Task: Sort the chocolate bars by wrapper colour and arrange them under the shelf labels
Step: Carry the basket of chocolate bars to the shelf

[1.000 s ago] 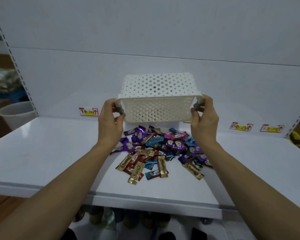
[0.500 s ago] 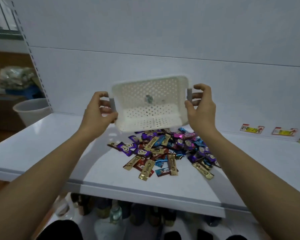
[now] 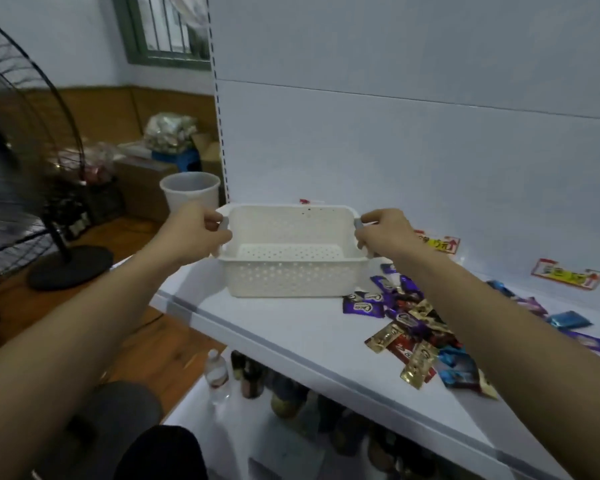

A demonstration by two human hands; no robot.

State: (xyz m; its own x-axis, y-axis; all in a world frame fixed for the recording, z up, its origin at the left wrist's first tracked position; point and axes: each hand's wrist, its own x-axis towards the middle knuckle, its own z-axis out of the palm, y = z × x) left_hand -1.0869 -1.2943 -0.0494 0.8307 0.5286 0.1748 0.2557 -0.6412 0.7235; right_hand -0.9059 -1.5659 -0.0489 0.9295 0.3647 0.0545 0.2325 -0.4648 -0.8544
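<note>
Two grips, basket point(image 3: 291, 278): left hand point(image 3: 196, 230); right hand point(image 3: 385, 233) | chocolate bars point(image 3: 400, 320) near latter

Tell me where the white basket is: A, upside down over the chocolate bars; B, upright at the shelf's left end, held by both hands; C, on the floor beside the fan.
B: the basket opens upward at the left end of the shelf, left hand and right hand gripping its handles.
</note>
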